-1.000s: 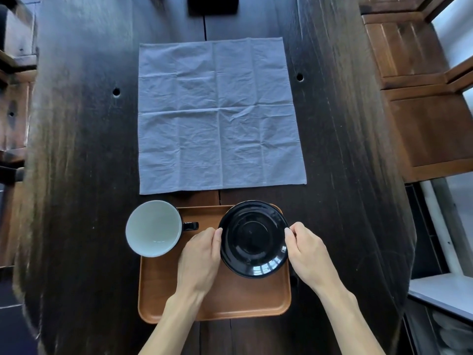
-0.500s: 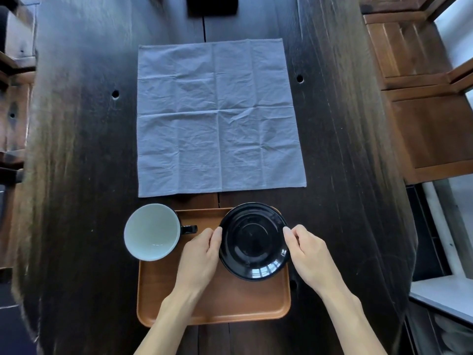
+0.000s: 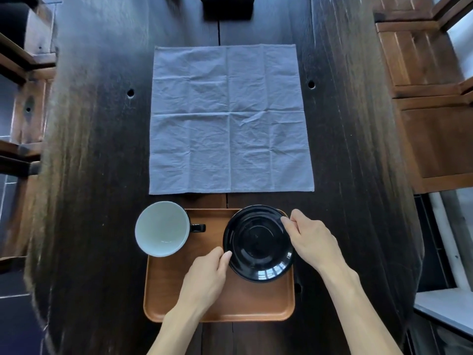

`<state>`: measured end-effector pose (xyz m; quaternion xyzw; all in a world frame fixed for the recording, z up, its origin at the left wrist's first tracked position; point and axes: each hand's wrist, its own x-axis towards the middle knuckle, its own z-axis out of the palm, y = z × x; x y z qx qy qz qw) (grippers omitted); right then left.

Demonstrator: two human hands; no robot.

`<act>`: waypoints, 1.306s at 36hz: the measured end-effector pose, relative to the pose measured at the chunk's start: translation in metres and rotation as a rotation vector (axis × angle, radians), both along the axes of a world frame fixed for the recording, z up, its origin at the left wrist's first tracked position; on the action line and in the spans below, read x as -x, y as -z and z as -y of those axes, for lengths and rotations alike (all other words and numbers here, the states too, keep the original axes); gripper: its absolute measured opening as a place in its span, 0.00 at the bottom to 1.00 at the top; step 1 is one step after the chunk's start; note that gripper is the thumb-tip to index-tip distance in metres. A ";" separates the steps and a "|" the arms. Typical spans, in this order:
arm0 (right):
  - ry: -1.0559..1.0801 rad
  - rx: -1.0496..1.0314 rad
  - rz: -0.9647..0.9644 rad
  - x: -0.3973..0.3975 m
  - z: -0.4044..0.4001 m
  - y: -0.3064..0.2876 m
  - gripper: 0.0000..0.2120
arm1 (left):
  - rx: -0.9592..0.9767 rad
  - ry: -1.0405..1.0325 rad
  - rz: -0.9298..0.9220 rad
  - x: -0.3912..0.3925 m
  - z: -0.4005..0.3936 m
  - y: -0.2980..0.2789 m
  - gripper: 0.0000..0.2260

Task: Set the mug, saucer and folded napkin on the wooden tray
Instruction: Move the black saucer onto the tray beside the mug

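A black glossy saucer (image 3: 257, 243) sits on the right half of the wooden tray (image 3: 179, 303), near its far right corner. My left hand (image 3: 204, 275) pinches the saucer's near-left rim. At the far-right rim, my right hand (image 3: 311, 242) pinches the edge. The mug (image 3: 162, 228), black outside and pale inside, stands at the tray's far left corner with its handle pointing right; it overlaps the tray's edge. Beyond the tray, a grey cloth napkin (image 3: 229, 119) lies spread flat and unfolded on the dark table.
The dark wooden table (image 3: 97, 175) runs away from me, with small holes at each side of the napkin. A dark block (image 3: 227, 7) stands at the far end. Wooden benches (image 3: 430, 98) line the right side, shelving the left.
Both hands have shifted round the saucer's rim: the left slid toward me, the right moved away toward the far edge. The saucer has stayed on the tray.
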<state>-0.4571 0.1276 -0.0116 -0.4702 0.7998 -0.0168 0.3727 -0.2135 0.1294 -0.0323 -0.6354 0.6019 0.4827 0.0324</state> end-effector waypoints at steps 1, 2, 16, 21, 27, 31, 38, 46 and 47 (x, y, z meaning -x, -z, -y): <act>0.006 -0.002 0.002 0.000 0.000 0.001 0.19 | 0.008 0.011 0.011 0.000 0.001 0.000 0.20; 0.015 -0.008 0.005 0.000 -0.001 0.002 0.19 | 0.016 0.023 0.024 0.001 0.002 0.000 0.20; 0.110 -0.096 0.032 0.000 -0.011 0.004 0.20 | 0.058 0.089 0.113 0.007 0.016 -0.008 0.18; 0.180 -0.079 0.056 -0.005 -0.024 0.007 0.20 | 0.075 0.054 0.058 0.008 0.024 -0.005 0.18; 0.240 -0.057 0.049 -0.012 -0.037 0.006 0.21 | 0.119 0.069 0.076 0.011 0.030 -0.009 0.18; 0.280 -0.025 0.062 -0.015 -0.040 0.005 0.21 | 0.125 0.085 0.091 0.011 0.024 -0.016 0.20; 0.371 0.018 0.067 -0.023 -0.035 -0.004 0.23 | 0.102 0.111 0.127 0.009 0.006 -0.022 0.17; 0.125 0.126 -0.027 -0.014 -0.016 0.002 0.18 | 0.074 0.173 0.170 0.015 -0.002 -0.021 0.14; 0.101 0.128 -0.027 -0.012 -0.015 0.004 0.18 | 0.075 0.180 0.178 0.015 -0.001 -0.021 0.14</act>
